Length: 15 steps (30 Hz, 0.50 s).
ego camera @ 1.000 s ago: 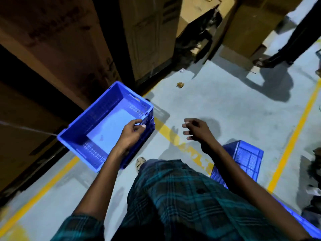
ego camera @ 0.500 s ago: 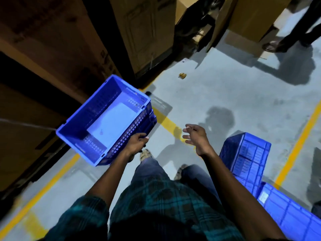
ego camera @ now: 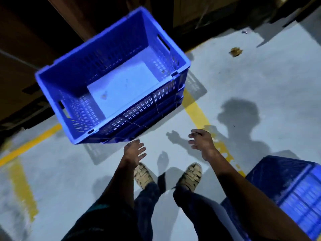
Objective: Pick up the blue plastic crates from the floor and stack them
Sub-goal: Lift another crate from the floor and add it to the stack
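Observation:
An open-topped blue plastic crate [ego camera: 104, 54] stands at the upper left, its perforated walls and pale bottom showing. Ribbed blue layers [ego camera: 161, 110] under its near side look like another crate beneath it. My left hand [ego camera: 134, 152] hovers just in front of the crate's near corner with fingers spread, holding nothing. My right hand [ego camera: 201, 143] hangs in the air to the right of it, fingers loosely curled and empty. Another blue crate [ego camera: 284, 178] lies at the lower right, partly behind my right forearm.
My two feet [ego camera: 143, 174] stand on the grey concrete floor between the crates. Yellow floor lines [ego camera: 196, 110] cross under the left crate. Tall brown cardboard boxes [ego camera: 191, 11] line the back. A small scrap of debris [ego camera: 235, 52] lies at the upper right.
My left hand gripped the crate's edge in the earlier frames; it has let go and pulled back. The crate now stands by itself. The view has tilted down onto my feet.

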Each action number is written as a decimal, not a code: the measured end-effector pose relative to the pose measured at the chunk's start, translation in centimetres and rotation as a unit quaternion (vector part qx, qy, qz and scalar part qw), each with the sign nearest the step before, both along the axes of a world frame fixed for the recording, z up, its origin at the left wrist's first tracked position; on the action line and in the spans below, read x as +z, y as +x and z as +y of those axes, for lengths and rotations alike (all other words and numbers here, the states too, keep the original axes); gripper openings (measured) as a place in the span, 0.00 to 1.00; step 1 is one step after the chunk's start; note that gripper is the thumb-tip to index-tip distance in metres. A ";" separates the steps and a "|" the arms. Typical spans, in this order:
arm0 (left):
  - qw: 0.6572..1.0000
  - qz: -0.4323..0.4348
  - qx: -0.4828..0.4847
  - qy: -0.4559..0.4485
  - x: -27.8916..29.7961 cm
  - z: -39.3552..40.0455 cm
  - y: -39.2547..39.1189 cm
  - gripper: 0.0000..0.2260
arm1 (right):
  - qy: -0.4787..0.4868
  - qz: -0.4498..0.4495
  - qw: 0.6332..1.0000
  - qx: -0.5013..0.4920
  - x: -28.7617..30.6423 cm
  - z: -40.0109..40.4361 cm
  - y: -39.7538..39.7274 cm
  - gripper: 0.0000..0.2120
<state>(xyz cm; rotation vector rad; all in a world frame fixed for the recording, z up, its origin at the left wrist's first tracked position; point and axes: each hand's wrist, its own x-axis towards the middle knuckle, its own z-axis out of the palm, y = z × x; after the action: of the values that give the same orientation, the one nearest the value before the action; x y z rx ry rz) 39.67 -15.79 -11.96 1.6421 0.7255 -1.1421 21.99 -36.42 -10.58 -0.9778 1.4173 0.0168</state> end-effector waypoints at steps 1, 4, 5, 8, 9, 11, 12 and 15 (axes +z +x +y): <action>1.000 0.002 0.013 0.000 -1.5 0.3 0.9 0.12 | 0.004 0.000 1.000 0.001 -1.6 0.1 0.7 0.07; 0.998 -0.019 0.045 0.029 -6.8 2.1 3.4 0.10 | 0.023 -0.012 0.999 0.028 -6.5 0.8 3.7 0.08; 0.997 -0.026 0.058 0.043 -8.6 2.8 4.1 0.12 | 0.029 -0.019 0.999 0.036 -7.9 1.1 4.7 0.08; 0.992 -0.056 0.075 0.088 -13.0 4.8 6.2 0.20 | 0.045 -0.067 0.996 0.040 -11.2 1.6 8.0 0.08; 0.989 -0.068 0.080 0.106 -14.2 5.4 6.5 0.22 | 0.049 -0.081 0.995 0.037 -12.3 1.8 9.1 0.09; 0.986 -0.081 0.108 0.102 -16.5 6.2 6.6 0.26 | 0.060 -0.103 0.993 0.027 -13.8 2.5 11.0 0.14; 0.984 -0.083 0.126 0.095 -17.4 6.6 6.6 0.29 | 0.065 -0.118 0.991 0.025 -14.2 2.9 12.0 0.16; 0.984 -0.078 0.158 0.041 -19.2 7.3 6.6 0.21 | 0.073 -0.169 0.983 0.026 -15.1 3.6 14.0 0.23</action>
<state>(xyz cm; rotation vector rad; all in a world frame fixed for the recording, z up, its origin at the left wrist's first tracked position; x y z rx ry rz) 46.32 -8.52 -31.15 1.5944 0.9039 -0.7589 36.00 -32.82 -25.71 -0.8496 1.0637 -0.0060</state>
